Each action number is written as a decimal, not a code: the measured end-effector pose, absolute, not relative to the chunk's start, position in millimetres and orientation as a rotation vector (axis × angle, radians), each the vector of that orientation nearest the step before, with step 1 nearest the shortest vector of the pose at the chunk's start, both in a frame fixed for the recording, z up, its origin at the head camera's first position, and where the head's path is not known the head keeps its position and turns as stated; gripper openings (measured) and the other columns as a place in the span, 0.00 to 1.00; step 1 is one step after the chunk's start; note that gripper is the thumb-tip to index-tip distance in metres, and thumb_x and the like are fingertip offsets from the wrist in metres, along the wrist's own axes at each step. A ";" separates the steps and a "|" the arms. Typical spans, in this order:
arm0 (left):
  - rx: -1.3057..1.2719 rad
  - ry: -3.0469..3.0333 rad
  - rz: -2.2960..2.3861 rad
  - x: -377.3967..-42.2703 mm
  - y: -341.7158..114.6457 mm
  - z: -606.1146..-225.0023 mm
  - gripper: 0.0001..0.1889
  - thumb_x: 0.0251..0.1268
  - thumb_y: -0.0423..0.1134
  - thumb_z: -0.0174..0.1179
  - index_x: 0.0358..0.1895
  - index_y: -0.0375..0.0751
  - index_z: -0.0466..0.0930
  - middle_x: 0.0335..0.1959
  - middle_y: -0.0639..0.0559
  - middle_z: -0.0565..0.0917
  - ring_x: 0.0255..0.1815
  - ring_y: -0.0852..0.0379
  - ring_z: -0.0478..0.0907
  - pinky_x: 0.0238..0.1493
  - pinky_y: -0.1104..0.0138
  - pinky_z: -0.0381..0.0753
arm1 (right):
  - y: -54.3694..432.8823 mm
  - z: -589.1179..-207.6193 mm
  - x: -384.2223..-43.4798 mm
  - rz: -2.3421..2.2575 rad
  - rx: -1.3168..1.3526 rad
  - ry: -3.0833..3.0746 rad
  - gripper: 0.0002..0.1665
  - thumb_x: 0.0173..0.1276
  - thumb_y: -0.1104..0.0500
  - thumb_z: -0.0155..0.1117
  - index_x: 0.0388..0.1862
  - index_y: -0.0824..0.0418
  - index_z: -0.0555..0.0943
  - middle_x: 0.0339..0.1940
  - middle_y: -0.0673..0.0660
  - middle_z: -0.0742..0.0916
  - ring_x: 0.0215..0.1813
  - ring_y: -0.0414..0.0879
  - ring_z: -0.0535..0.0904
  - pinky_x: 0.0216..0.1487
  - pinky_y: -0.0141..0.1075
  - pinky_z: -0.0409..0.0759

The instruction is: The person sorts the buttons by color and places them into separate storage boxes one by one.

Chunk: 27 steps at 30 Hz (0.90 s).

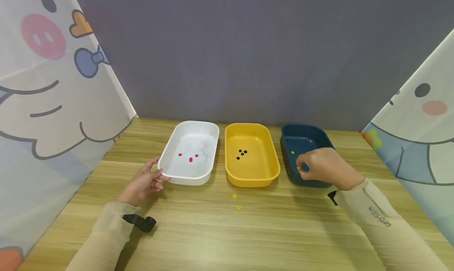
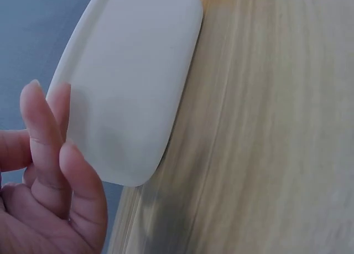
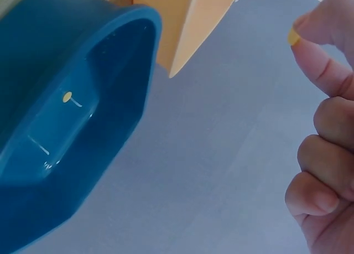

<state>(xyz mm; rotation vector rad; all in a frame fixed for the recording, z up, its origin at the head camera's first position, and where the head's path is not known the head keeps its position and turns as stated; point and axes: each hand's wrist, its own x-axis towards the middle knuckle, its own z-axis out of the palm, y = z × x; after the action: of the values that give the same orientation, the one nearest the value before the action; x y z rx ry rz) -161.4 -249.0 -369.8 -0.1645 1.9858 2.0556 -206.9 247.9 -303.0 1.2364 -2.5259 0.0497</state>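
Note:
My right hand pinches a small yellow button between thumb and index finger, above the near part of a dark blue tray. One more yellow button lies on that tray's floor. At the near left corner of a white tray, my left hand holds the rim with its fingertips; other fingers curl loosely beside the wall in the left wrist view. Several pinkish-red buttons lie inside the white tray. Two yellow buttons rest on the table in front of the middle tray.
Between the white and blue trays stands a yellow tray with several black buttons in it. A grey panel rises behind the wooden table. Cartoon-printed cloths flank both sides.

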 end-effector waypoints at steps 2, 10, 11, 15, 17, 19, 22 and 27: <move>-0.158 1.990 2.041 -160.7 -250.0 -368.2 0.32 0.77 0.31 0.38 0.76 0.40 0.32 0.23 0.55 0.85 0.13 0.66 0.75 0.22 0.73 0.77 | 249.6 -303.2 -209.0 0.050 1.231 -2.524 0.06 0.46 0.61 0.73 0.25 0.53 0.85 0.17 0.43 0.82 0.12 0.30 0.55 0.13 0.28 0.61; -0.165 1.973 2.053 -158.6 -252.4 -366.9 0.33 0.77 0.30 0.37 0.76 0.41 0.30 0.23 0.55 0.85 0.13 0.66 0.75 0.22 0.73 0.76 | 259.9 -298.5 -220.2 0.055 1.170 -2.678 0.06 0.51 0.62 0.71 0.29 0.56 0.85 0.21 0.46 0.84 0.15 0.31 0.62 0.17 0.31 0.66; -0.169 1.966 2.060 -158.0 -251.9 -367.0 0.33 0.77 0.30 0.37 0.76 0.42 0.29 0.23 0.55 0.85 0.13 0.66 0.75 0.22 0.73 0.76 | 261.6 -298.1 -222.2 0.057 1.149 -2.717 0.06 0.51 0.62 0.71 0.30 0.57 0.85 0.21 0.46 0.84 0.15 0.31 0.63 0.17 0.32 0.67; -0.176 1.925 2.093 -155.5 -251.0 -368.5 0.35 0.77 0.29 0.37 0.76 0.45 0.25 0.23 0.53 0.85 0.13 0.66 0.75 0.22 0.73 0.77 | 266.3 -296.9 -230.5 0.054 1.074 -2.837 0.06 0.54 0.61 0.70 0.32 0.58 0.86 0.22 0.46 0.84 0.16 0.33 0.65 0.19 0.33 0.69; -0.186 1.913 2.104 -154.7 -250.8 -368.9 0.36 0.77 0.29 0.37 0.76 0.47 0.25 0.23 0.53 0.85 0.13 0.66 0.75 0.21 0.74 0.77 | 267.4 -297.3 -234.9 0.040 1.055 -2.836 0.05 0.54 0.61 0.70 0.32 0.57 0.86 0.23 0.46 0.84 0.16 0.34 0.65 0.18 0.33 0.68; -0.183 1.920 2.097 -153.9 -250.7 -368.3 0.36 0.77 0.29 0.37 0.76 0.48 0.25 0.23 0.53 0.85 0.13 0.66 0.75 0.21 0.74 0.77 | 268.2 -299.4 -239.5 0.018 1.065 -2.783 0.05 0.54 0.60 0.71 0.31 0.56 0.85 0.23 0.46 0.84 0.15 0.34 0.65 0.16 0.34 0.66; -0.185 1.927 2.078 -153.7 -250.4 -367.9 0.36 0.77 0.30 0.38 0.77 0.48 0.27 0.24 0.54 0.85 0.13 0.66 0.75 0.22 0.73 0.77 | 270.9 -306.2 -247.8 -0.011 1.100 -2.627 0.06 0.50 0.61 0.73 0.28 0.56 0.85 0.20 0.46 0.84 0.14 0.34 0.64 0.13 0.34 0.65; -0.130 1.888 2.078 -157.2 -250.7 -373.6 0.36 0.77 0.31 0.39 0.77 0.50 0.27 0.26 0.53 0.85 0.15 0.65 0.77 0.25 0.72 0.79 | 277.3 -316.2 -259.7 0.002 1.124 -2.493 0.07 0.46 0.64 0.73 0.26 0.58 0.84 0.18 0.49 0.83 0.13 0.34 0.64 0.13 0.34 0.66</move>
<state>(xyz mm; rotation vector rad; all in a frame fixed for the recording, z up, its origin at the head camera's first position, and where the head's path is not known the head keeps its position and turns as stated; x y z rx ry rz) -157.2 -250.7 -373.6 -0.1299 1.8883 2.0777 -259.7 277.3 -316.2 1.1240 -2.4931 0.0024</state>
